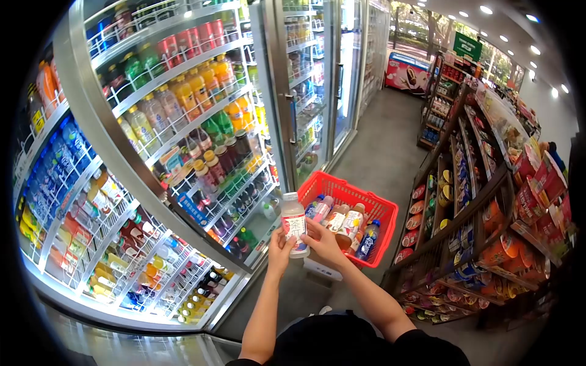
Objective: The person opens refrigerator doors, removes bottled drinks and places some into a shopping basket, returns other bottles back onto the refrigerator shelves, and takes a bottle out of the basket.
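Both my hands hold one clear bottle (293, 221) upright, with a whitish cap and a white-and-red label bearing a large character. My left hand (280, 247) grips its lower left side, and my right hand (323, 240) has its fingers against the right side. Just beyond and to the right is a red shopping basket (383, 210) with several drink bottles lying in it. Among them are a blue-labelled bottle (368, 240) and a bottle with a pale patterned label (352, 222). What the basket rests on is mostly hidden.
Glass-door drinks coolers with full shelves (183, 73) line the left; a metal door frame (116, 110) stands close by. Snack shelves (464, 201) run along the right. Between them the aisle floor (372, 134) leads to a chest freezer (406, 73).
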Demonstrator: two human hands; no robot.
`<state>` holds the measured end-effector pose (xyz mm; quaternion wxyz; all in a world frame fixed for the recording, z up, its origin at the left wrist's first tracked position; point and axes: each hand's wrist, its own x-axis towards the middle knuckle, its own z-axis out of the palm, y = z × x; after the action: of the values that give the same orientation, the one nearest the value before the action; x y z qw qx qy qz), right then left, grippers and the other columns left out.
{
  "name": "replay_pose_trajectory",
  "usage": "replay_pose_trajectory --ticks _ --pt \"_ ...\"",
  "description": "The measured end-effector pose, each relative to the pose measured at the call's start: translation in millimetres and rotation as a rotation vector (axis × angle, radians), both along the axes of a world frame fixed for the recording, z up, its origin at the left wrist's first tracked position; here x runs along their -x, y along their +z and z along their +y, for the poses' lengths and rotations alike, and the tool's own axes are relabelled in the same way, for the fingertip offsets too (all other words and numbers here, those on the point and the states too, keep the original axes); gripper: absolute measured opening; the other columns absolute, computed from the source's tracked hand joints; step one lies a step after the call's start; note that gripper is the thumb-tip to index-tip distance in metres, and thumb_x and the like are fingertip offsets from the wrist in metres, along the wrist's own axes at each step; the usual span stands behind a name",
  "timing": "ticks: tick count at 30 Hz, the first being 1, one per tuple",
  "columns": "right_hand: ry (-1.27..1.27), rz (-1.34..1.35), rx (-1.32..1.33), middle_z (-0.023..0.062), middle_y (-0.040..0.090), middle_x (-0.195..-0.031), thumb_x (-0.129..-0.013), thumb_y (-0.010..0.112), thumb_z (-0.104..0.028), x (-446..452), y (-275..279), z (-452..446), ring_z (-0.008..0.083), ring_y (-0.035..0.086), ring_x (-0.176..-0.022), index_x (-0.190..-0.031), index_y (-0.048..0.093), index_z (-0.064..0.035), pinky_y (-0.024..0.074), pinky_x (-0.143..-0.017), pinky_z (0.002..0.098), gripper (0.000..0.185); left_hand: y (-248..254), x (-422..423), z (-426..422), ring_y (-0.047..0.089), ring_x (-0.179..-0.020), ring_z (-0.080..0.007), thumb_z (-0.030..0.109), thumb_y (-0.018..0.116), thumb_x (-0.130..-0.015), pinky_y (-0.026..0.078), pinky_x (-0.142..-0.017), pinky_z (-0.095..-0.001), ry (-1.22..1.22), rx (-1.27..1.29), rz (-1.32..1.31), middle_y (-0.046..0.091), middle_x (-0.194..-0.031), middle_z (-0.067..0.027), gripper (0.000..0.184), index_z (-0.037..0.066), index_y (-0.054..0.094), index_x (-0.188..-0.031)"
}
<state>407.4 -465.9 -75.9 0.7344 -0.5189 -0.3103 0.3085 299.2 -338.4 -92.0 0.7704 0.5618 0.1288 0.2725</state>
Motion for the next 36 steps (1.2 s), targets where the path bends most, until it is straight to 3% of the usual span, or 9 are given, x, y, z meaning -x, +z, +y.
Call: replay_pose_trajectory --ticks 8,10,14,16,17,25,27,31,36 --pt "-0.123 0.009 0.068 0.0198 0.047 -0.142 -0.093 0.062 -0.002 -53 -9 -44 0.0229 0.050 -0.128 -0.146 0.032 0.0071 0.0438 -0.104 0.0336 0.062 -6 -67 -43 0.059 -0.111 -0.0189 0.011 0.065 -0.093 0.055 -0.086 -0.0311 -0.003 -0.103 0.026 0.056 -0.128 -0.0129 0.047 -0.001 0.046 -0.134" --pt "-0.136 0.006 0.074 0.0200 0.046 -0.142 -0.093 0.062 -0.003 -60 -20 -47 0.0232 0.050 -0.128 -0.146 0.032 0.0070 0.0440 -0.104 0.0336 0.062 -5 -71 -49 0.059 -0.110 -0.0168 0.014 0.063 -0.095 0.051 -0.090 -0.0287 0.002 -0.078 0.074 0.058 -0.125 -0.0106 0.045 -0.001 0.047 -0.134" --pt "-0.208 0.014 0.010 0.0205 0.048 -0.140 -0.093 0.065 -0.009 -76 -29 -39 0.0233 0.053 -0.123 -0.144 0.033 0.0061 0.0462 -0.101 0.0327 0.063 -16 -99 -33 0.059 -0.105 -0.0140 0.016 0.061 -0.096 0.051 -0.087 -0.0273 0.027 -0.341 0.107 0.058 -0.125 -0.0106 0.049 -0.002 0.046 -0.140" --pt "-0.276 -0.017 0.061 0.0162 0.053 -0.132 -0.094 0.064 -0.010 -83 -33 -33 0.0211 0.057 -0.118 -0.143 0.037 0.0007 0.0491 -0.097 0.0321 0.058 -17 -109 -30 0.061 -0.098 -0.0153 0.020 0.062 -0.096 0.050 -0.082 -0.0289 0.049 -0.423 0.160 0.058 -0.113 -0.0121 0.048 -0.001 0.050 -0.138" --pt "-0.270 0.041 0.065 0.0195 0.053 -0.132 -0.093 0.067 -0.014 -86 -36 -33 0.0222 0.057 -0.116 -0.143 0.036 0.0042 0.0500 -0.095 0.0321 0.062 -20 -113 -28 0.062 -0.094 -0.0172 0.020 0.060 -0.097 0.051 -0.081 -0.0298 0.052 -0.468 0.170 0.059 -0.110 -0.0134 0.047 -0.001 0.050 -0.138" --pt "-0.371 0.009 0.273 0.0200 0.061 -0.120 -0.091 0.070 -0.020 -116 -74 -9 0.0215 0.064 -0.103 -0.139 0.041 0.0035 0.0532 -0.087 0.0314 0.061 -47 -150 11 0.063 -0.094 -0.0147 0.023 0.056 -0.099 0.053 -0.077 -0.0274 -0.112 -0.591 0.294 0.060 -0.118 -0.0122 0.047 0.003 0.047 -0.141" --pt "-0.421 0.004 0.264 0.0188 0.065 -0.115 -0.091 0.069 -0.021 -125 -81 1 0.0205 0.066 -0.099 -0.138 0.042 0.0042 0.0537 -0.084 0.0307 0.060 -23 -157 14 0.062 -0.093 -0.0174 0.024 0.057 -0.098 0.051 -0.079 -0.0304 -0.198 -0.540 0.380 0.062 -0.109 -0.0124 0.044 0.005 0.052 -0.138" --pt "-0.427 -0.031 0.494 0.0172 0.068 -0.108 -0.090 0.068 -0.025 -135 -66 15 0.0180 0.068 -0.093 -0.136 0.044 0.0047 0.0535 -0.078 0.0300 0.059 -67 -181 44 0.059 -0.093 -0.0261 0.024 0.058 -0.095 0.047 -0.085 -0.0382 -0.138 -0.783 0.346 0.062 -0.098 -0.0167 0.037 0.005 0.061 -0.127" --pt "-0.407 -0.074 0.689 0.0176 0.070 -0.100 -0.088 0.069 -0.029 -144 -72 31 0.0192 0.069 -0.087 -0.131 0.050 0.0067 0.0543 -0.074 0.0311 0.059 -68 -189 59 0.060 -0.098 -0.0362 0.025 0.054 -0.096 0.047 -0.087 -0.0437 -0.255 -0.866 0.474 0.063 -0.102 -0.0229 0.043 0.000 0.056 -0.130"
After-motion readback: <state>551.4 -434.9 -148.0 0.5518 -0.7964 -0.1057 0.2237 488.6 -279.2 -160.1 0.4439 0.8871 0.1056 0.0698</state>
